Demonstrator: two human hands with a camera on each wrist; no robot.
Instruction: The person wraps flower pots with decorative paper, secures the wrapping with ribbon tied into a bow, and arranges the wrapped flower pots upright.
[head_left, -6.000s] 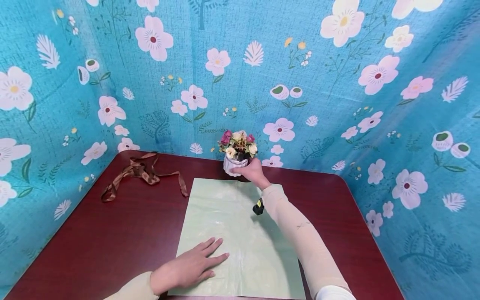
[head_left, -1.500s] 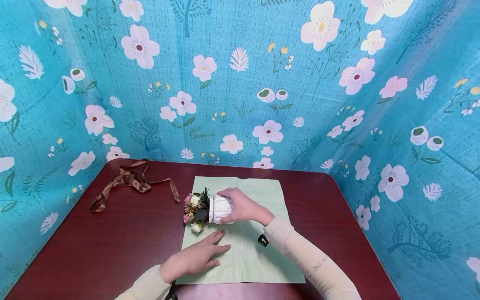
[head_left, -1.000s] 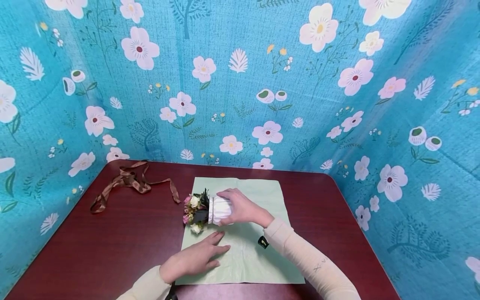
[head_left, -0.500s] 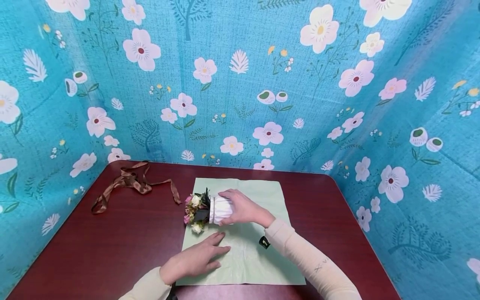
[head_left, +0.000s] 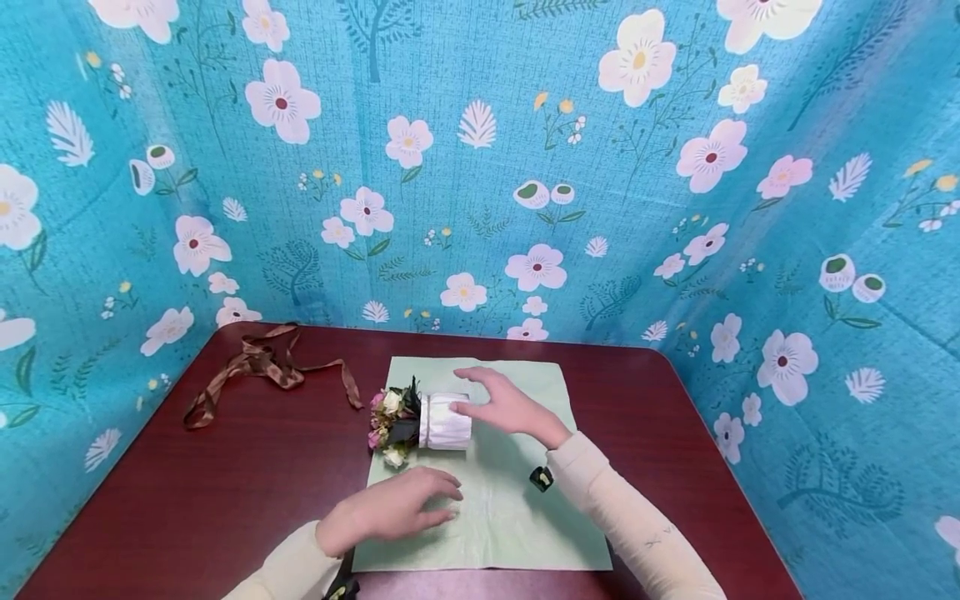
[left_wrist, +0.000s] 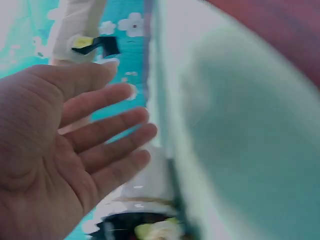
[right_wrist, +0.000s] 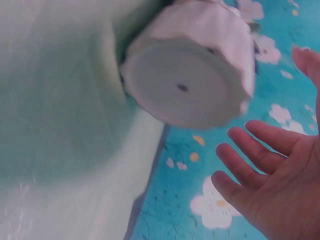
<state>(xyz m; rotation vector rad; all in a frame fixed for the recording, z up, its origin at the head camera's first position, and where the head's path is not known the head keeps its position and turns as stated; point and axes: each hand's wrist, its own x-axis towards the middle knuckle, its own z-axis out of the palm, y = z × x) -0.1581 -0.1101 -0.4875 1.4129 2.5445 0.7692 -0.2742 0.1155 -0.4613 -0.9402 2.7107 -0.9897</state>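
Note:
A white pleated flower pot (head_left: 447, 427) lies on its side on a pale green sheet of wrapping paper (head_left: 525, 517). Its pink and cream flowers (head_left: 390, 417) point left, past the sheet's left edge. My right hand (head_left: 510, 404) hovers by the pot's base with fingers spread; the right wrist view shows a gap between the fingers and the round pot bottom (right_wrist: 182, 85). My left hand (head_left: 401, 504) is over the sheet's near left part, nearer me than the pot. In the left wrist view its fingers (left_wrist: 110, 127) are extended and hold nothing.
A tangled brown ribbon (head_left: 262, 362) lies at the back left of the dark red table (head_left: 225, 500). A blue flowered cloth (head_left: 465, 167) hangs behind the table and along its sides.
Since the oldest frame the pot has come from the table's back onto the sheet and been laid down. Just now my right hand let go and drew away; my left hand lifted slightly.

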